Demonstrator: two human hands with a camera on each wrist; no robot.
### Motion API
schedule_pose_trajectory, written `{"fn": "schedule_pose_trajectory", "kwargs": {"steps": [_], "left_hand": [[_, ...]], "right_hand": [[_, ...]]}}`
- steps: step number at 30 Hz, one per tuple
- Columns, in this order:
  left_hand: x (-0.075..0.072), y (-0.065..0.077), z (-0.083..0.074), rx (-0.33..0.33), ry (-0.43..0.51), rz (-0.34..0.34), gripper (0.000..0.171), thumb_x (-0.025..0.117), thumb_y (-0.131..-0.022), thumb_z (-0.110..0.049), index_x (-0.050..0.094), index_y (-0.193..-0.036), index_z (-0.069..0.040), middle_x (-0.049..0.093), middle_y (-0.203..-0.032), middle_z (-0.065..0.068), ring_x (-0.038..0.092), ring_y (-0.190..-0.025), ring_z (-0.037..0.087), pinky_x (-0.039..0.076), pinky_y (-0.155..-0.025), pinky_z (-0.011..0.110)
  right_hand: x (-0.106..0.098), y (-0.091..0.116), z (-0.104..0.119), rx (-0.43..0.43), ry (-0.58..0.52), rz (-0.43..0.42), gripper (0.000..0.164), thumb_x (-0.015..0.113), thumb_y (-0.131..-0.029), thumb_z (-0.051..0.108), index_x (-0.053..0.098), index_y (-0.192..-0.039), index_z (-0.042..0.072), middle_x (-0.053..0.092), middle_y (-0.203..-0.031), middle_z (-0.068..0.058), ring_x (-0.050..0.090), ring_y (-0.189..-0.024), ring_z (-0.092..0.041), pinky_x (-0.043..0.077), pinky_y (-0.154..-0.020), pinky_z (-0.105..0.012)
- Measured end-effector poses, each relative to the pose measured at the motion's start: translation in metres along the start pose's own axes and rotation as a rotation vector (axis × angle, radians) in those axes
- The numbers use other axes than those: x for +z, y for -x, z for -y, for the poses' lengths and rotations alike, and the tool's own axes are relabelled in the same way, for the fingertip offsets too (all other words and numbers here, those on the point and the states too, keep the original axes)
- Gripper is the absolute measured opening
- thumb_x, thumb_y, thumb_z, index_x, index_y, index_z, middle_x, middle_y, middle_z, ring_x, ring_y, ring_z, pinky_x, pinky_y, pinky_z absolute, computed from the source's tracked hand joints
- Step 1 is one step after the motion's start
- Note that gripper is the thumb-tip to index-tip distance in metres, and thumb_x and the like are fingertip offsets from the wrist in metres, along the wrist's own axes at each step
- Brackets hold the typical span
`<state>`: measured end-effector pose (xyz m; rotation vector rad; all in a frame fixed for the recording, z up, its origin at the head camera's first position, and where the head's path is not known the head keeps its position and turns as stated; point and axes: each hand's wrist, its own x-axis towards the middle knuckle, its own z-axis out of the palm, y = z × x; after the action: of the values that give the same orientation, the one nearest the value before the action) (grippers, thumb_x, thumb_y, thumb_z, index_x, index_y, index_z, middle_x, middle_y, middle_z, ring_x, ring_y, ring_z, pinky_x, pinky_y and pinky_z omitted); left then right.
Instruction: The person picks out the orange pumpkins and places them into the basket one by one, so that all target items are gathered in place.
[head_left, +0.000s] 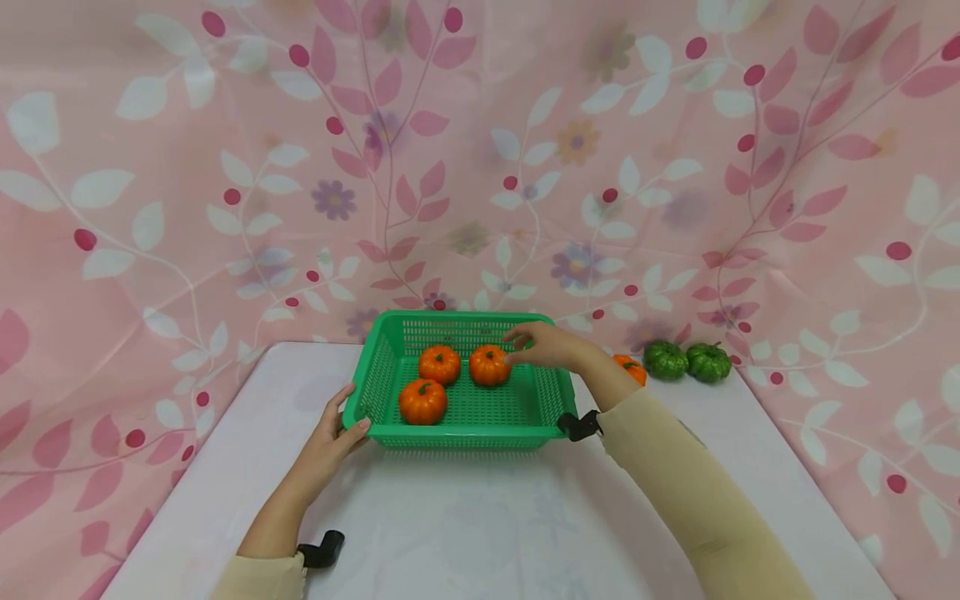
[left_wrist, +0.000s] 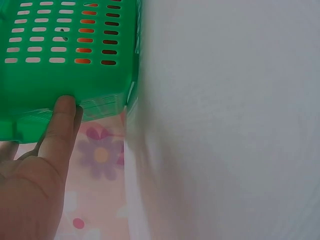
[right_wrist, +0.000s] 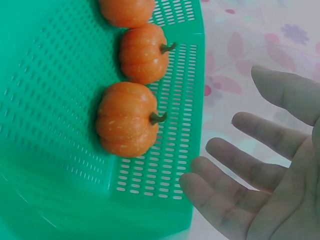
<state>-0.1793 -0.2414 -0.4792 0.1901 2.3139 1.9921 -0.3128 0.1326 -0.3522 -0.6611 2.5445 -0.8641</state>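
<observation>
A green plastic basket [head_left: 465,432] with slotted walls stands on the table. Three small orange pumpkins lie inside: a back-left one [head_left: 439,365], a front-left one [head_left: 423,402] and one further right [head_left: 489,365]. My left hand [head_left: 326,437] holds the basket by its near left corner, the thumb on its outside. Over the basket's right half, my right hand [head_left: 551,346] is beside the right pumpkin in the head view. Its fingers are spread and loosely bent in the right wrist view, with nothing in them; that view shows a gap between them and the nearest pumpkin [right_wrist: 127,120].
Right of the basket, another orange pumpkin [head_left: 634,371] is partly hidden by my right forearm. Two green pumpkins, a left one [head_left: 664,360] and a right one [head_left: 708,362], sit near the back right edge. A flowered pink cloth [head_left: 480,167] hangs behind the white table [head_left: 465,525].
</observation>
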Motion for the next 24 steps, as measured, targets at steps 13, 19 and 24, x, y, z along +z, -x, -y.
{"fn": "schedule_pose_trajectory", "kwargs": {"steps": [13, 19, 24], "left_hand": [[0.0, 0.0, -0.001, -0.003, -0.012, -0.007, 0.076, 0.055, -0.105, -0.023, 0.004, -0.162, -0.021, 0.025, -0.157, 0.03, 0.04, -0.137, 0.04, 0.046, -0.103, 0.03], [0.001, 0.0, -0.001, 0.0, -0.021, -0.008, 0.076, 0.054, -0.106, -0.023, 0.004, -0.162, -0.021, 0.026, -0.156, 0.03, 0.041, -0.137, 0.04, 0.046, -0.103, 0.031], [0.002, 0.0, -0.001, 0.002, -0.033, -0.012, 0.075, 0.054, -0.106, -0.023, 0.004, -0.162, -0.022, 0.028, -0.155, 0.031, 0.042, -0.136, 0.041, 0.046, -0.105, 0.037]], "right_hand": [[-0.006, 0.026, -0.002, -0.02, -0.038, -0.055, 0.051, 0.067, -0.097, 0.031, 0.054, -0.142, 0.011, 0.054, -0.14, -0.019, 0.054, -0.123, -0.035, 0.048, -0.1, -0.05], [-0.009, 0.036, -0.007, -0.032, -0.065, -0.104, 0.048, 0.069, -0.096, 0.03, 0.057, -0.14, 0.015, 0.058, -0.135, -0.014, 0.056, -0.122, -0.034, 0.05, -0.099, -0.048], [-0.012, 0.047, -0.009, -0.064, -0.094, -0.133, 0.049, 0.068, -0.097, 0.029, 0.056, -0.14, 0.01, 0.056, -0.139, -0.012, 0.052, -0.128, -0.037, 0.048, -0.102, -0.05]]}}
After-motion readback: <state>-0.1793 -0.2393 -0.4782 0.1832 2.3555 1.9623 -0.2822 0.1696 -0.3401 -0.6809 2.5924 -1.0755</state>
